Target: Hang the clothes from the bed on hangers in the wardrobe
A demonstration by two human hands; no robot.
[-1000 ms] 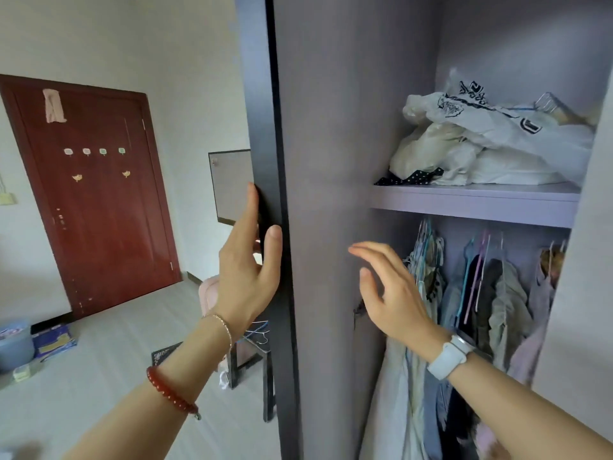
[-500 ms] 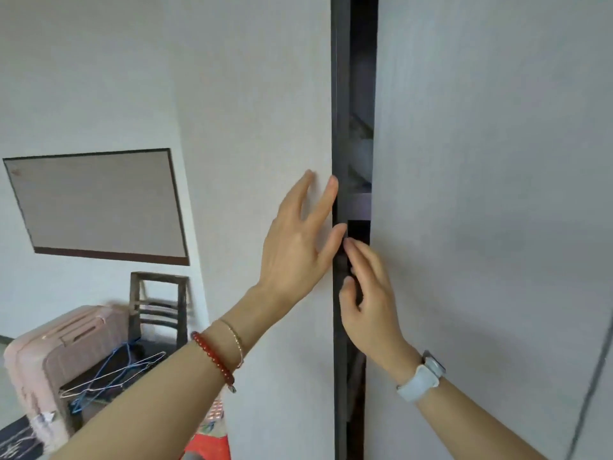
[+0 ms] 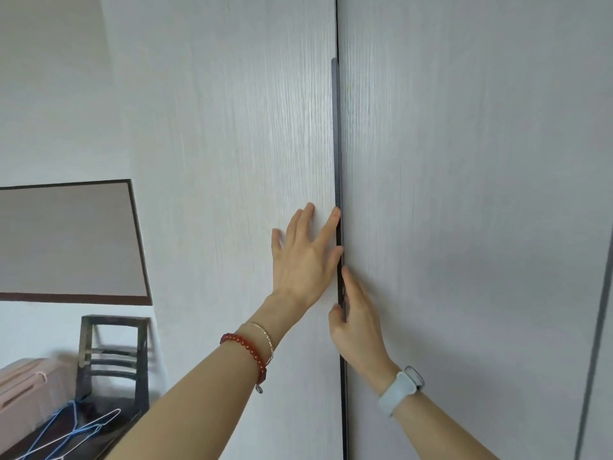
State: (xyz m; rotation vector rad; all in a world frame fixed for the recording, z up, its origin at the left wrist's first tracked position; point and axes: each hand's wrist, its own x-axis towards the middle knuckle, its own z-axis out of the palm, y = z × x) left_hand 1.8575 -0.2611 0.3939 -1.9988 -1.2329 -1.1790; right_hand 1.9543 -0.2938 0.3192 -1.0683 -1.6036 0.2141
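Gap's gone now, both wardrobe doors (image 3: 232,127) are meeting, left hand (image 3: 303,260) pressing flat and open, right hand (image 3: 356,322) resting straight-fingered on the dark handle strip (image 3: 335,134).

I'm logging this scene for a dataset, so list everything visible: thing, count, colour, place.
wardrobe doors: two, pale grey wood grain, closed, filling centre and right.
handle strip: one, dark, vertical along the seam between the doors.
board: one, beige with dark frame, on the wall at left.
chair: one, dark wood, lower left.
hangers: several, blue and white wire, on the chair seat.
suitcase: one, pink, far lower left.
bracelets: two, red beads and thin gold chain, left wrist.
watch: one, pale blue, right wrist.
left hand: flat on the left door.
right hand: fingers at the handle strip.
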